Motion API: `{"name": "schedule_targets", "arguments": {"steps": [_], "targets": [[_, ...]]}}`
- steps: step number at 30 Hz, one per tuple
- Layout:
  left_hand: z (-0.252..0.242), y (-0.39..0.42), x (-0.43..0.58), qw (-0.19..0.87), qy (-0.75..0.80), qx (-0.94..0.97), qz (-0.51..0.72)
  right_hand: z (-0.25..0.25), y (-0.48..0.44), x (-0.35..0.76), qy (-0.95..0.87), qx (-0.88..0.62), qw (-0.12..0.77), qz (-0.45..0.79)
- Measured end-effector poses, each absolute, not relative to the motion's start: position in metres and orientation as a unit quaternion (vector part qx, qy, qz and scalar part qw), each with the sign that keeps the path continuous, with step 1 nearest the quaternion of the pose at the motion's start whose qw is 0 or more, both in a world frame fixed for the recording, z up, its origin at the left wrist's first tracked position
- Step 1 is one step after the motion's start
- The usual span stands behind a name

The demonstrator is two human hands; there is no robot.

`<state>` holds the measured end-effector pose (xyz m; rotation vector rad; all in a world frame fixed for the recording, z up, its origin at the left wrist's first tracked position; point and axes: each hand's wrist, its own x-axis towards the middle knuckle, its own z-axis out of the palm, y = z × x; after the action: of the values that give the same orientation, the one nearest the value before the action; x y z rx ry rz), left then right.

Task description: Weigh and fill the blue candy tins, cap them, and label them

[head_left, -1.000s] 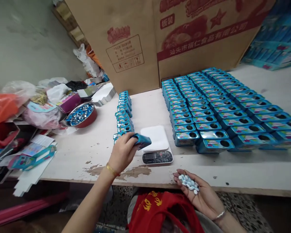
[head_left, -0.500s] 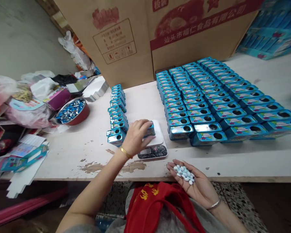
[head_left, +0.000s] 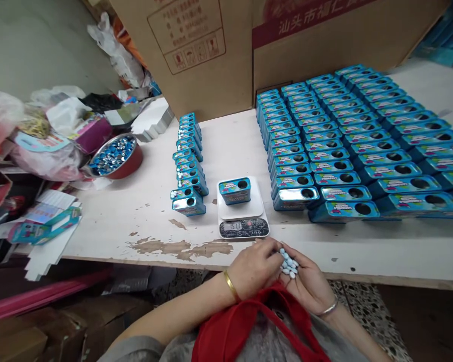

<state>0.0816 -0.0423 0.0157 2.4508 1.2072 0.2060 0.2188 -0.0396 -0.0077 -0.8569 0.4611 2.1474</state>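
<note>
My right hand (head_left: 305,274) lies palm up above the table's front edge, cupped around a small heap of pale blue and white candies (head_left: 288,264). Fingers curled and pressed together, my left hand (head_left: 254,266) reaches over the heap from the left; its fingertips are partly hidden, so what they pinch cannot be made out. Beyond both hands sits a white digital scale (head_left: 256,206) with digits on its display. A blue candy tin (head_left: 235,191) with a round hole in its top stands upright on the scale, touched by neither hand.
Several rows of blue tins (head_left: 342,178) fill the right side. A shorter row of tins (head_left: 191,173), some with candies on top, stands left of the scale. Farther left are a red bowl (head_left: 130,166) of shiny blue-silver pieces and plastic bags. A large carton (head_left: 234,75) stands behind.
My left hand has let go of the tin on the scale and moved back to the candies in my right palm. The view has tilted downward.
</note>
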Motion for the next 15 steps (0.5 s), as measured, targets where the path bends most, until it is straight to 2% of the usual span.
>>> {"name": "schedule_targets", "arguments": {"steps": [4,15], "targets": [[0.019,-0.040,0.082,0.218,0.460,0.855,0.101,-0.003,-0.037,0.217,0.187,-0.324,0.381,0.846],[0.026,-0.020,0.069,0.155,0.438,0.869,0.170,0.004,-0.015,0.204,0.138,-0.302,0.414,0.847]]}}
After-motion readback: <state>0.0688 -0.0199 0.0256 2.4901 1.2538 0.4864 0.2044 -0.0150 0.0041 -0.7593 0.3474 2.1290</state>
